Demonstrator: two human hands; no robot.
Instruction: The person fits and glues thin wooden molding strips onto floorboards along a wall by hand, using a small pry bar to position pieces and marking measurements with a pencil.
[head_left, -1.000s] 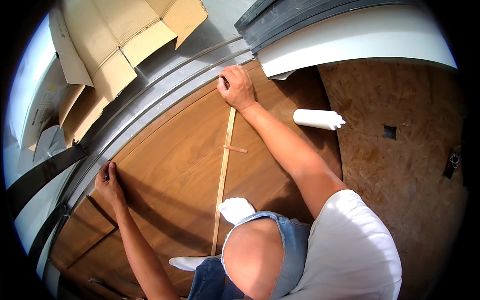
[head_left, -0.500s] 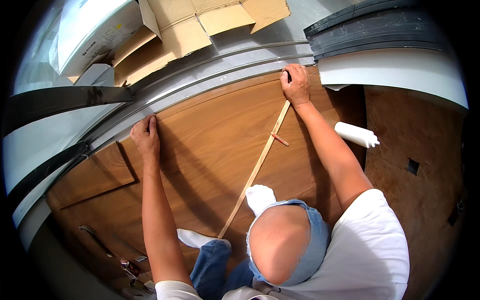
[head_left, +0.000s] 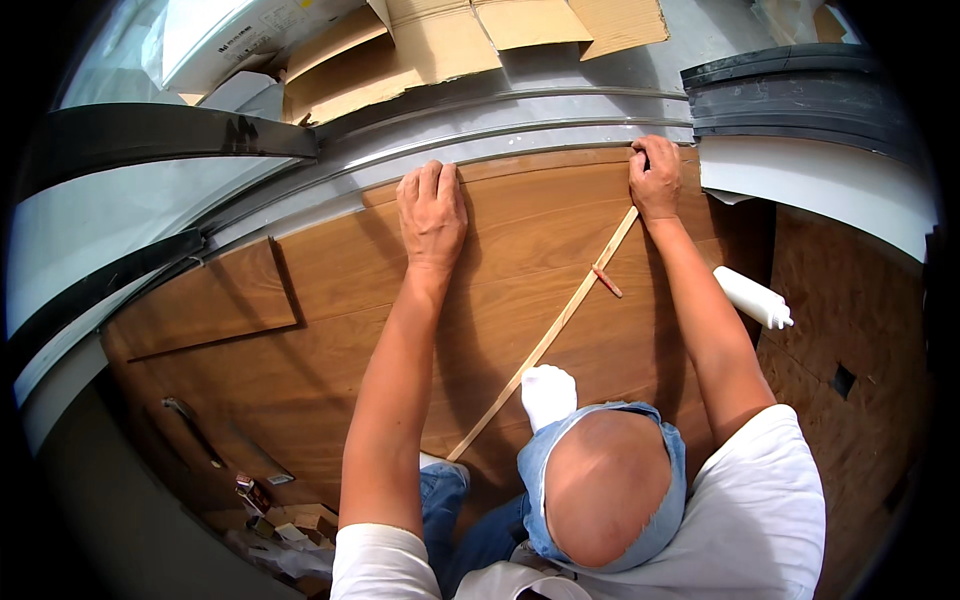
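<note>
My left hand [head_left: 432, 215] rests over a narrow brown floorboard strip [head_left: 540, 164] along the metal door track, its fingers stretched forward side by side. Farther right, my right hand [head_left: 656, 175] is closed, thumb and fingers curled down near the strip's right end; its fingertips are hidden. A long thin wooden stick [head_left: 570, 312] lies slantwise on the laid floorboards [head_left: 370, 300], its far end just below my right hand. Across that stick sits a short reddish pencil-like piece [head_left: 607, 281]. Beside my right forearm lies a white squeeze bottle [head_left: 752, 296].
Metal track rails [head_left: 520, 125] border the boards, with opened cardboard [head_left: 420, 50] beyond. Dark trim pieces [head_left: 800, 95] lie at the far right. A loose board [head_left: 210, 305] rests on the left, near a hammer-like tool [head_left: 195, 432]. My knee [head_left: 605, 485] is at the front.
My left hand has moved right along the strip, away from its left end, and its fingers have straightened. My right hand stays at the right end. The whole view has shifted.
</note>
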